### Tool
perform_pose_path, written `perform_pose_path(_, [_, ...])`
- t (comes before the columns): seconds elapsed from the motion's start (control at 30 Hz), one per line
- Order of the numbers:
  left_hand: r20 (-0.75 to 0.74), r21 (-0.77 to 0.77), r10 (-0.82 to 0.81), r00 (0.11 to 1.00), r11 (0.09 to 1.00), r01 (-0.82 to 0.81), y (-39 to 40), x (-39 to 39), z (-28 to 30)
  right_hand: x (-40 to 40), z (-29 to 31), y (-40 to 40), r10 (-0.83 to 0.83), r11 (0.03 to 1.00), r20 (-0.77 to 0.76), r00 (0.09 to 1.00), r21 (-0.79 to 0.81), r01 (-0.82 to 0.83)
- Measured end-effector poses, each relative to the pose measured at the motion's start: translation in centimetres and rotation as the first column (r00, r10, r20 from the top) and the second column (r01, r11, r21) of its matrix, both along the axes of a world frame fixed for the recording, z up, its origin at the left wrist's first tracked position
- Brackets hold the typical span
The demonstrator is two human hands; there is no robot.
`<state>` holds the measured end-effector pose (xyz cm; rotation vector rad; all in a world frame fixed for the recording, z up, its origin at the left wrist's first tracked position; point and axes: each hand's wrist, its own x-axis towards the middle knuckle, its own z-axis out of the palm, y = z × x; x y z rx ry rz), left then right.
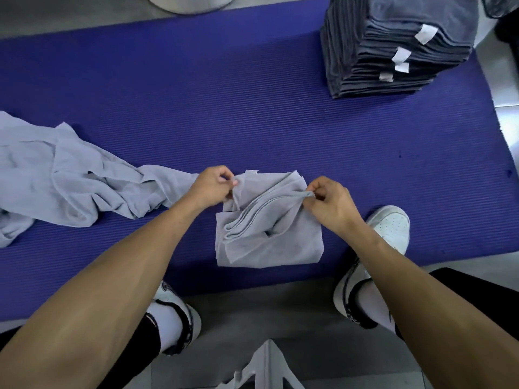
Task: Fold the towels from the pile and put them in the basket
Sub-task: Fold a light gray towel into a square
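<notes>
A light grey towel (269, 237) lies partly folded on the purple mat (224, 108), near its front edge. My left hand (213, 185) pinches the towel's upper left corner. My right hand (328, 202) pinches a bunched edge at its upper right, lifting it slightly off the lower layers. To the left, a loose pile of light grey towels (70, 181) sprawls crumpled on the mat. No basket is clearly in view.
A tall stack of folded dark grey towels (393, 49) with white tags stands at the mat's back right. A round metal object (193, 2) sits at the top edge. My white shoes (390, 228) stand at the mat's front edge, and a white frame (266, 369) lies below.
</notes>
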<state>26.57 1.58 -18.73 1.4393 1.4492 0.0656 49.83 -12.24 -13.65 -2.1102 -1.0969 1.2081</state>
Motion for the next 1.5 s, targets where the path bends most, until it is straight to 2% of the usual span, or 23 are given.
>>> perform_pose_path(0.1, [-0.043, 0.02, 0.139, 0.989, 0.99, -0.138, 1.6, -1.9, -0.5, -0.5, -1.1, 0.8, -0.058, 0.998, 0.007, 0.998, -0.014, 0.058])
perform_pose_path(0.23, [-0.12, 0.069, 0.202, 0.972, 0.978, -0.195, 1.7, -3.0, -2.0, -0.9, -1.9, 1.6, -0.108, 0.994, 0.025, 0.994, -0.031, 0.108])
perform_pose_path(0.33, [-0.073, -0.032, 0.237, 0.969, 0.97, -0.24, 0.3, -2.4, -2.0, -0.9, -2.1, 1.9, -0.103, 0.994, 0.035, 0.994, -0.044, 0.105])
perform_pose_path(0.5, [-0.181, -0.243, 0.045, 0.983, 0.966, -0.089, -1.8, -3.1, -1.3, -0.9, -2.2, 2.0, -0.101, 0.993, 0.057, 0.993, -0.059, 0.104])
perform_pose_path(0.57, [-0.176, -0.21, 0.043, 0.983, 0.974, -0.081, -1.7, -3.2, -1.1, -1.1, -2.1, 2.0, -0.096, 0.993, 0.076, 0.993, -0.055, 0.1])
perform_pose_path(0.7, [-0.111, 0.0, 0.248, 0.962, 0.968, -0.249, -0.6, -3.4, -0.8, -1.2, -1.7, 1.9, -0.115, 0.993, 0.076, 0.99, -0.032, 0.118])
perform_pose_path(0.8, [-0.126, 0.187, 0.098, 0.987, 0.98, -0.073, -1.3, -3.3, 1.0, -1.3, -1.1, 2.1, -0.079, 0.996, 0.047, 0.996, -0.041, 0.081])
perform_pose_path(0.9, [-0.018, 0.271, -0.019, 1.0, 0.962, 0.023, -3.0, -2.9, 2.8, -1.1, -0.8, 2.3, 0.016, 0.999, 0.015, 1.0, -0.049, -0.016])
perform_pose_path(0.97, [0.059, 0.244, -0.105, 0.993, 0.966, 0.087, -4.1, -2.9, 3.6, -0.8, -0.9, 2.5, 0.072, 0.997, 0.008, 0.997, -0.036, -0.072])
perform_pose_path(1.03, [0.105, 0.133, -0.197, 0.975, 0.974, 0.182, -4.8, -3.1, 4.2, -0.5, -1.0, 2.7, 0.102, 0.994, 0.039, 0.994, -0.032, -0.101])
perform_pose_path(1.1, [0.044, 0.055, -0.311, 0.949, 0.95, 0.309, -5.2, -3.8, 4.3, -0.3, -1.3, 2.9, 0.089, 0.996, 0.069, 0.994, -0.036, -0.087])
perform_pose_path(1.2, [-0.147, 0.098, -0.408, 0.901, 0.901, 0.423, -5.2, -4.8, 3.5, -0.1, -2.0, 3.1, 0.045, 0.999, 0.086, 0.995, -0.023, -0.043])
perform_pose_path(1.3, [-0.128, 0.179, -0.215, 0.968, 0.955, 0.236, -3.7, -4.7, 3.1, 0.1, -2.7, 3.2, -0.052, 0.999, 0.071, 0.996, -0.002, 0.052])
perform_pose_path(1.37, [-0.065, 0.15, -0.074, 0.995, 0.985, 0.083, -2.1, -4.2, 2.7, 0.4, -2.9, 3.2, -0.092, 0.996, 0.044, 0.995, 0.001, 0.092])
perform_pose_path(1.5, [-0.124, 0.095, 0.038, 0.992, 0.995, -0.026, 0.4, -2.9, 0.7, 0.8, -3.6, 3.3, -0.043, 0.998, -0.013, 0.999, -0.039, 0.043])
